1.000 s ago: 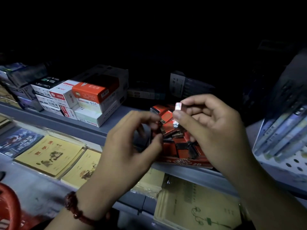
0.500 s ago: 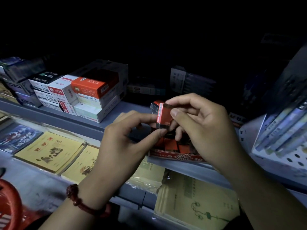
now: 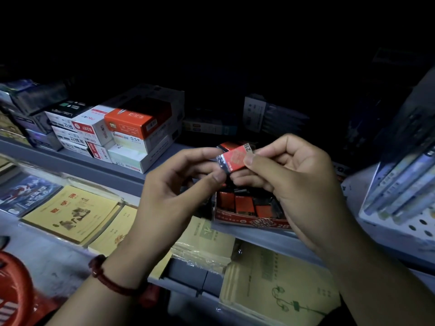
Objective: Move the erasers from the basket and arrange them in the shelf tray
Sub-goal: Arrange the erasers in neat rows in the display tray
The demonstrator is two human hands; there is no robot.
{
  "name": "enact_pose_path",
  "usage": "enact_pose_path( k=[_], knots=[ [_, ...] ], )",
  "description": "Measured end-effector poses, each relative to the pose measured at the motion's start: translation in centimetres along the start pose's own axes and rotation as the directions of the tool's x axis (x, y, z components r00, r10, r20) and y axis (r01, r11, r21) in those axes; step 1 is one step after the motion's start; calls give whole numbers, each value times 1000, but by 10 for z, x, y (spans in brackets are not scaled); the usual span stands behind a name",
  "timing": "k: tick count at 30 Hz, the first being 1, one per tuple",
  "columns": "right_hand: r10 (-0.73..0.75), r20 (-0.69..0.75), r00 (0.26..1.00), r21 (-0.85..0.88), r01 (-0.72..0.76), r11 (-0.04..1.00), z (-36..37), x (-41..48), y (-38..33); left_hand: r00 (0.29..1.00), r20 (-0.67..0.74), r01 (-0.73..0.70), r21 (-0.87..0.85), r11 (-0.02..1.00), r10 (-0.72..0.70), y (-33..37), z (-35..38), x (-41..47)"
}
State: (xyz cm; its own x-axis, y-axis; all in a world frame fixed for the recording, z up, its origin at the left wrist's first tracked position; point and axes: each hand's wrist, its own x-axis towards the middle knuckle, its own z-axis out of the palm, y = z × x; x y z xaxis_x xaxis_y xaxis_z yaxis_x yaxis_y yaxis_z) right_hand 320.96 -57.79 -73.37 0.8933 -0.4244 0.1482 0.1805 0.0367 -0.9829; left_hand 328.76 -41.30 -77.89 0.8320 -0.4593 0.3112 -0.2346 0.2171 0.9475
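Note:
A red and black wrapped 2B eraser (image 3: pixel 234 159) is held flat between both hands above the shelf tray. My left hand (image 3: pixel 171 191) pinches its left end between thumb and forefinger. My right hand (image 3: pixel 292 180) pinches its right end, thumb on top. Below them the red cardboard shelf tray (image 3: pixel 249 222) on the grey shelf holds several red and black erasers (image 3: pixel 244 204), partly hidden by my right hand. A bit of the red basket (image 3: pixel 14 288) shows at the bottom left corner.
Stacked white and orange boxes (image 3: pixel 122 135) stand on the shelf to the left of the tray. Yellow notebooks (image 3: pixel 73 214) lie on the lower shelf, with more (image 3: pixel 277 288) under my right arm. A rack of pens (image 3: pixel 404 191) stands at the right.
The eraser has turned from upright to lying flat and sideways, and my left hand now pinches its left end. Both hands have stayed above the tray.

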Motion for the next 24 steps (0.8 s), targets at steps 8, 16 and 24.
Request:
enact_pose_path(
  k=[8,16,24],
  knots=[
    [-68,34,997,-251,74,965,-1,0,5,997,-18,74,-31,997,-75,5,-3,2],
    [-1,182,983,-305,58,951,-7,1,4,997,-49,62,-49,997,-64,4,4,3],
    [-56,227,972,-420,150,895,-8,0,8,995,-73,76,34,997,-73,2,3,2]
  ],
)
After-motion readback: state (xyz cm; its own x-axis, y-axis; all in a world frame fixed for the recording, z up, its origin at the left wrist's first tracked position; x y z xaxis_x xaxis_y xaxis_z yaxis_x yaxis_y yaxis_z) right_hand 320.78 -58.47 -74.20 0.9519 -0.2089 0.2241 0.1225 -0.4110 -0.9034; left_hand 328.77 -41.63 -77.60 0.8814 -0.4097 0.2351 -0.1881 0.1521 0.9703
